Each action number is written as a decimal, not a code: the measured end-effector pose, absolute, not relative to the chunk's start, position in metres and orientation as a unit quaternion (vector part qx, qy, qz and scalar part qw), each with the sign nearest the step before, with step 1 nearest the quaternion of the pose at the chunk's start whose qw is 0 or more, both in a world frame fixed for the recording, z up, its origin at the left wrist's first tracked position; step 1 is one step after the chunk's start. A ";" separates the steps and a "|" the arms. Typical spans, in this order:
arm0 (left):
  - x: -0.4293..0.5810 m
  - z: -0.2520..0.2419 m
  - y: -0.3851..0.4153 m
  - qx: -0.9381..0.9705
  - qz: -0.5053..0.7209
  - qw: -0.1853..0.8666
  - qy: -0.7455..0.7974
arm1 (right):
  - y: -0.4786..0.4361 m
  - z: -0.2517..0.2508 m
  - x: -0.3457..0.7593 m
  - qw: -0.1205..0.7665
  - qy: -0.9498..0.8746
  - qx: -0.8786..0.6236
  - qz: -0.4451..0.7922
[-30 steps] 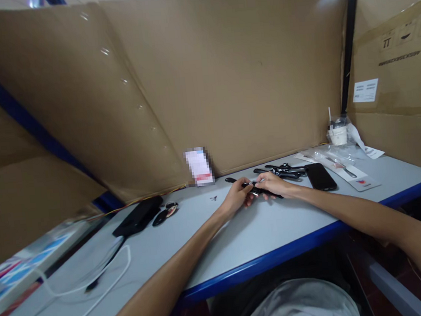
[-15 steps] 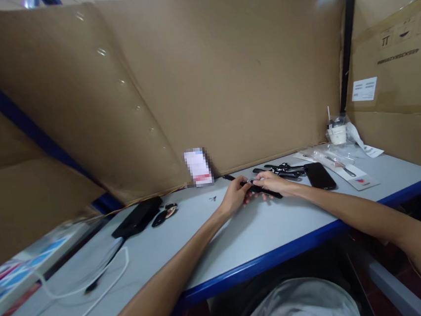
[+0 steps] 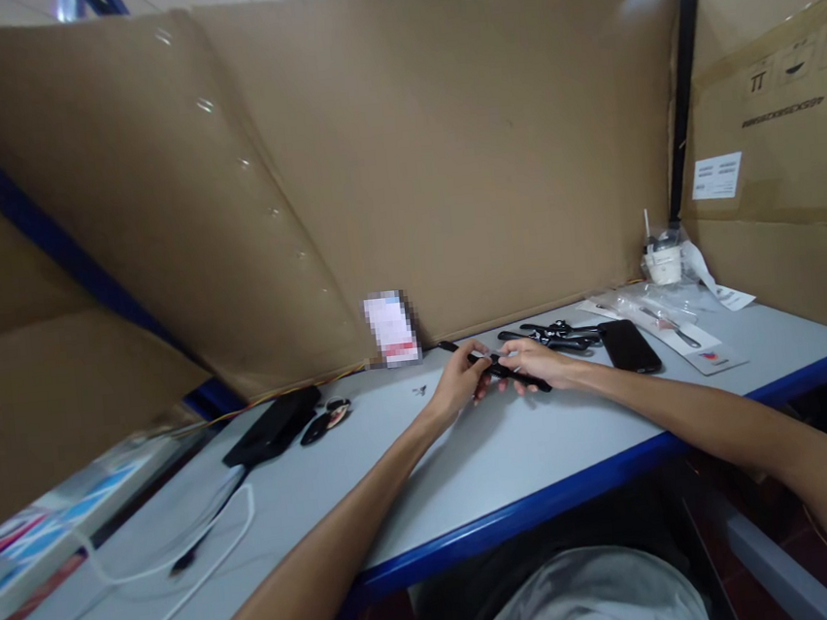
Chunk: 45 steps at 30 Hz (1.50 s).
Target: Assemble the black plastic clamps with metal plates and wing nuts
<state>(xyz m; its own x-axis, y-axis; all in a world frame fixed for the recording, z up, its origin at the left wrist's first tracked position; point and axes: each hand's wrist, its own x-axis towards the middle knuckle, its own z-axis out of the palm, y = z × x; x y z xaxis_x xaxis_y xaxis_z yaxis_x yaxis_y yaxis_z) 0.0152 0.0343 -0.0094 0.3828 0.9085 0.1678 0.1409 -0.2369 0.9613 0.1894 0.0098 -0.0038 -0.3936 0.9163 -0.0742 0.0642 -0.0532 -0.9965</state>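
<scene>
Cardboard backdrop (image 3: 442, 151); phone (image 3: 629, 346) beside right hand (image 3: 540, 364); black strap (image 3: 498, 368), perhaps, held.

head camera, looking forward and down, table (image 3: 559, 452) near

Bare tabletop (image 3: 514, 446) near the edge — cardboard wall (image 3: 444, 171) (close behind) blocks.

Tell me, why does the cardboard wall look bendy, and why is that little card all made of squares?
Head view: the wide lens bows the cardboard wall and the table edge; the card is pixelated, so nothing on it reads; small glare spots shine on the cardboard's left; the left hand and right hand on the black strap look small and slightly soft.
</scene>
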 end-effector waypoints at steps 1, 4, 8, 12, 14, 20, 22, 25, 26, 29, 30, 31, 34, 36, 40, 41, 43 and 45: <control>0.015 -0.010 0.034 0.677 0.400 0.481 0.387 | 0.010 -0.004 0.190 0.359 -0.589 -0.419 0.591; 0.015 -0.011 0.036 0.673 0.405 0.479 0.391 | 0.010 -0.004 0.190 0.354 -0.590 -0.425 0.588; 0.014 -0.011 0.037 0.671 0.414 0.473 0.393 | 0.010 -0.004 0.192 0.301 -0.613 -0.433 0.588; 0.012 -0.008 0.036 0.681 0.410 0.463 0.391 | 0.008 -0.005 0.194 0.288 -0.642 -0.423 0.571; 0.011 -0.006 0.035 0.686 0.408 0.462 0.387 | 0.008 -0.006 0.195 0.299 -0.646 -0.419 0.564; 0.012 -0.003 0.032 0.692 0.403 0.464 0.379 | 0.010 -0.009 0.195 0.289 -0.649 -0.421 0.564; 0.013 -0.003 0.031 0.690 0.406 0.462 0.380 | 0.011 -0.011 0.194 0.295 -0.639 -0.430 0.565; 0.013 -0.003 0.032 0.688 0.414 0.454 0.385 | 0.012 -0.011 0.193 0.300 -0.631 -0.425 0.576; 0.013 -0.003 0.032 0.688 0.418 0.451 0.386 | 0.012 -0.011 0.193 0.298 -0.631 -0.421 0.580; 0.012 -0.005 0.033 0.684 0.423 0.448 0.392 | 0.011 -0.011 0.192 0.297 -0.629 -0.417 0.585; 0.012 -0.005 0.034 0.681 0.423 0.449 0.394 | 0.011 -0.011 0.192 0.301 -0.627 -0.419 0.584; 0.012 -0.005 0.034 0.680 0.423 0.450 0.395 | 0.010 -0.011 0.192 0.306 -0.625 -0.420 0.583; 0.011 -0.006 0.035 0.680 0.425 0.452 0.390 | 0.010 -0.012 0.190 0.327 -0.621 -0.423 0.573; 0.011 -0.007 0.035 0.680 0.425 0.454 0.389 | 0.010 -0.014 0.189 0.340 -0.622 -0.434 0.557; 0.013 -0.008 0.036 0.674 0.404 0.468 0.404 | 0.010 -0.013 0.188 0.348 -0.628 -0.454 0.528; 0.013 -0.008 0.036 0.671 0.403 0.470 0.407 | 0.010 -0.012 0.188 0.347 -0.628 -0.450 0.531; 0.012 -0.007 0.037 0.662 0.410 0.474 0.411 | 0.009 -0.009 0.189 0.345 -0.625 -0.436 0.548; 0.011 -0.007 0.038 0.652 0.420 0.479 0.412 | 0.008 -0.007 0.188 0.346 -0.622 -0.423 0.561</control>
<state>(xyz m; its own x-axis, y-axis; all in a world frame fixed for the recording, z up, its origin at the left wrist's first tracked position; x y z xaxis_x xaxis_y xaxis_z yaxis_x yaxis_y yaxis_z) 0.0112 0.0381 -0.0069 0.3076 0.9393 0.1521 0.1358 -0.2015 0.9700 0.1885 0.0084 -0.0066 -0.4022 0.9145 -0.0442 0.1382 0.0129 -0.9903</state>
